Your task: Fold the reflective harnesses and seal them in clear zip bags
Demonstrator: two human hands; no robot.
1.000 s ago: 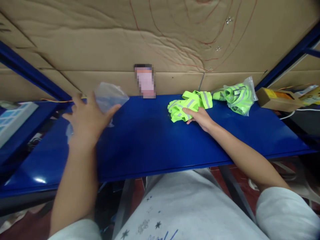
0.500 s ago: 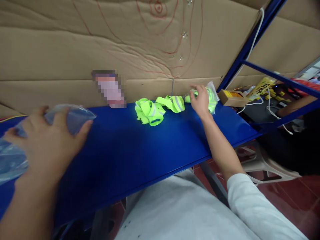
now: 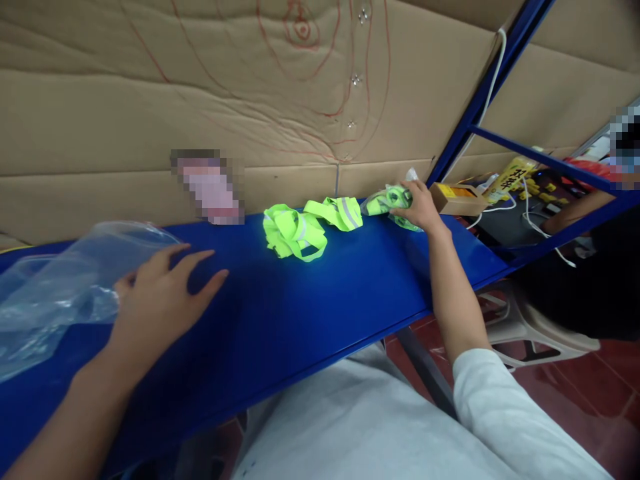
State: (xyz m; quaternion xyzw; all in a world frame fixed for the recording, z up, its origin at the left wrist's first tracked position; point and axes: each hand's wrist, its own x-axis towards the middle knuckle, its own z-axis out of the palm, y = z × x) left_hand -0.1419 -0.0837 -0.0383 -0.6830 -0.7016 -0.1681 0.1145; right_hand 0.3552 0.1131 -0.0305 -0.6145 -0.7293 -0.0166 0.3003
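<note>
My left hand (image 3: 153,303) is over the left part of the blue table (image 3: 300,300), its fingers spread and nothing held. Beside it, reaching under its fingers, lies a large clear plastic bag (image 3: 65,283). At the far right of the table my right hand (image 3: 424,210) curls its fingers and thumb around a small clear bag of neon-yellow reflective straps (image 3: 387,200). The bag's right part is hidden behind the fingers. Between the hands lies a loose, tangled neon-yellow reflective strap (image 3: 295,232) with grey stripes.
Cardboard (image 3: 240,87) with red lines backs the table. A pixelated pink item (image 3: 210,190) leans there. Past the blue frame (image 3: 530,160) are a small cardboard box (image 3: 457,199), a yellow bottle (image 3: 513,175), cables and another person's arm (image 3: 575,210). Below stands a stool (image 3: 530,327).
My left hand has come off the large plastic bag and moved right. My right hand has shifted to the right side of the small bag and closed around it. The view has tilted slightly.
</note>
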